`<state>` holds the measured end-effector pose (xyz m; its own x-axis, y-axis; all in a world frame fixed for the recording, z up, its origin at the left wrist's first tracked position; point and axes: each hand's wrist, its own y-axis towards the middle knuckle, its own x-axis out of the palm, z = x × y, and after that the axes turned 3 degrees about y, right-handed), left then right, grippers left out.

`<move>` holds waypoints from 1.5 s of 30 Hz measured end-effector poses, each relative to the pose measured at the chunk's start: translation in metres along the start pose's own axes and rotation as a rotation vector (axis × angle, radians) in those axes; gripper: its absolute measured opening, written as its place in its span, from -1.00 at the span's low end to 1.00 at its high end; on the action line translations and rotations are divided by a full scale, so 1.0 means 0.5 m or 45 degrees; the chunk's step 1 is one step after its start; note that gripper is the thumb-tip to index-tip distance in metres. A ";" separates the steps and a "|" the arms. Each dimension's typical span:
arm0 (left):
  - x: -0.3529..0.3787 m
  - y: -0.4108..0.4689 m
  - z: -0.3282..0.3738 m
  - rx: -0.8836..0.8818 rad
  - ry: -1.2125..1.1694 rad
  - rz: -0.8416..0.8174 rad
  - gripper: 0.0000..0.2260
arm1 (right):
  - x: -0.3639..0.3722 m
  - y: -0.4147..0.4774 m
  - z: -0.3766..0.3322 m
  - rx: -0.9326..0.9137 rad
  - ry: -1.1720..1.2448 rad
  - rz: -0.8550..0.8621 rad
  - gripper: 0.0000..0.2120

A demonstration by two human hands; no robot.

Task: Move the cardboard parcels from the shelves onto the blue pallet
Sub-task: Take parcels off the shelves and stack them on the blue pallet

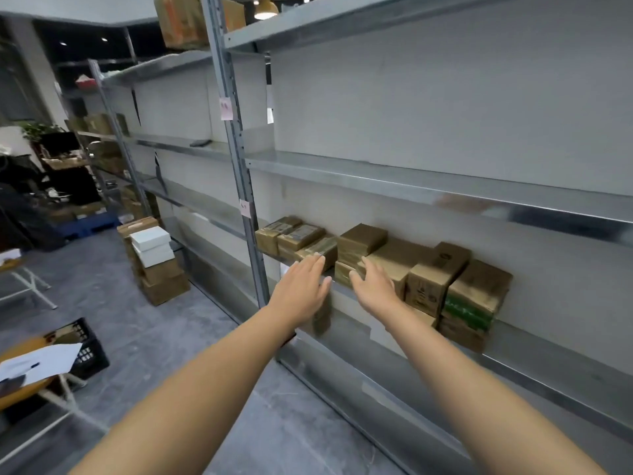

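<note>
Several brown cardboard parcels stand in a row on a grey metal shelf at the centre right. My left hand reaches toward the front of the row, fingers straight, its fingertips at the edge of a taped parcel. My right hand is stretched out beside it, fingers straight, in front of a low stack of two parcels. Neither hand holds anything. Far off at the left, a blue pallet lies on the floor with boxes on it.
A stack of brown and white boxes stands on the floor by the shelf upright. A black crate and a round table with papers are at the lower left. The grey floor lies between.
</note>
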<state>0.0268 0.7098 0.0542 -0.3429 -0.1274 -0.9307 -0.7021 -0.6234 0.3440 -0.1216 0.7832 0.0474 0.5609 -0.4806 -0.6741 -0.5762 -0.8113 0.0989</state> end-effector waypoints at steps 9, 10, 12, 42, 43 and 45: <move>0.127 0.225 -0.086 -0.036 -0.138 -0.084 -0.52 | 0.028 0.228 0.052 0.167 0.012 0.028 -0.48; 0.140 0.246 -0.093 -0.028 -0.146 -0.096 -0.51 | 0.030 0.248 0.057 0.179 0.009 0.032 -0.48; 0.165 0.291 -0.106 0.000 -0.154 -0.116 -0.51 | 0.034 0.285 0.066 0.201 0.003 0.040 -0.48; 0.479 0.742 -0.217 -0.352 -1.360 -0.760 -0.59 | 0.170 0.712 0.096 0.960 0.275 0.492 -0.47; 0.471 0.742 -0.220 -0.339 -1.360 -0.749 -0.59 | 0.168 0.709 0.091 0.956 0.324 0.520 -0.52; 0.451 0.738 -0.228 -0.313 -1.378 -0.710 -0.57 | 0.168 0.700 0.075 0.951 0.448 0.602 -0.56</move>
<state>-0.2386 0.3630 -0.0429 -0.4556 0.8301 -0.3214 -0.8218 -0.5310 -0.2066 -0.2986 0.4716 -0.0021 0.2488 -0.8761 -0.4130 -0.9521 -0.1430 -0.2701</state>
